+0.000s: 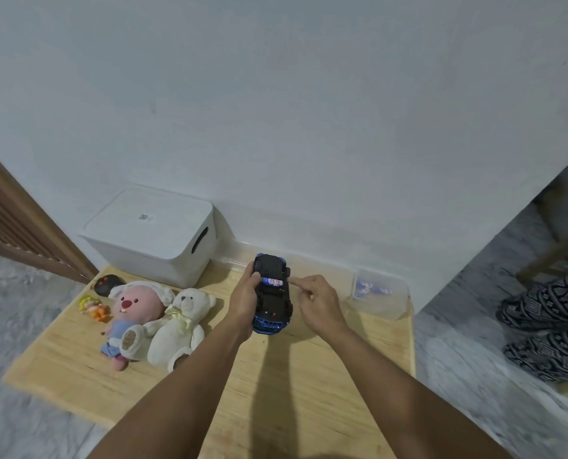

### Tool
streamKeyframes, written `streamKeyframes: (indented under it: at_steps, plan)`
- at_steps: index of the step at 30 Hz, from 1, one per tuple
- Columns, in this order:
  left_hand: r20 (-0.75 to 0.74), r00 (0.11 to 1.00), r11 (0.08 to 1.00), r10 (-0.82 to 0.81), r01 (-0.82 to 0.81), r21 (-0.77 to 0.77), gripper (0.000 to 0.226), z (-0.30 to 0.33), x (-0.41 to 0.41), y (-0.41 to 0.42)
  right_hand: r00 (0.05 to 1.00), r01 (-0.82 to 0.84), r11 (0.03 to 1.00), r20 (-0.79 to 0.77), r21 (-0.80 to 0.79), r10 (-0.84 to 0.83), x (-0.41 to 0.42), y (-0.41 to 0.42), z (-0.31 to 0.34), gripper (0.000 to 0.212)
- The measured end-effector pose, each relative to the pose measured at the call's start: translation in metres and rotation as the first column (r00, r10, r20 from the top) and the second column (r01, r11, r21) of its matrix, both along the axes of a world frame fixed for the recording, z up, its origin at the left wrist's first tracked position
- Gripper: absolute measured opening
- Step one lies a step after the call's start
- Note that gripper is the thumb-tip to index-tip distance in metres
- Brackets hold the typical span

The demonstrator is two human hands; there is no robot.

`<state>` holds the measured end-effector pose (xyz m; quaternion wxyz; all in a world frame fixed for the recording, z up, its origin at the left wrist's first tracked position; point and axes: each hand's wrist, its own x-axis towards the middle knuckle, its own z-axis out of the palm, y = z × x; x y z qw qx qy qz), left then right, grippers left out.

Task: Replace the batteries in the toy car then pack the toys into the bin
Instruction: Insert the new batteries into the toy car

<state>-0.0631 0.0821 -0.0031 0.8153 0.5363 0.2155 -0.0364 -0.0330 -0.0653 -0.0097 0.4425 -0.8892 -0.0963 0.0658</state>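
Note:
A blue toy car (273,301) is held upside down above the wooden table (309,376), black underside up. Its battery bay shows batteries (273,281) inside. My left hand (243,298) grips the car's left side. My right hand (317,294) is beside the car on the right, index finger pointing at the battery bay, holding nothing that I can see. A white lidded bin (153,233) stands closed at the table's back left.
Left of the car lie a white teddy bear (179,323), a pink plush (133,313), a small orange doll (93,308) and a black remote (108,283). A clear box (380,294) with blue batteries stands at the right. A person's patterned legs (547,323) are far right.

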Motion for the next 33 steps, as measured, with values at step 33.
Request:
streamKeyframes:
  at_steps: [33]
  plan:
    - [-0.119, 0.992, 0.999, 0.033, -0.028, 0.043, 0.042, -0.014, -0.007, 0.018, 0.984, 0.137, 0.961, -0.144, 0.241, -0.104, 0.023, 0.020, -0.007, 0.018]
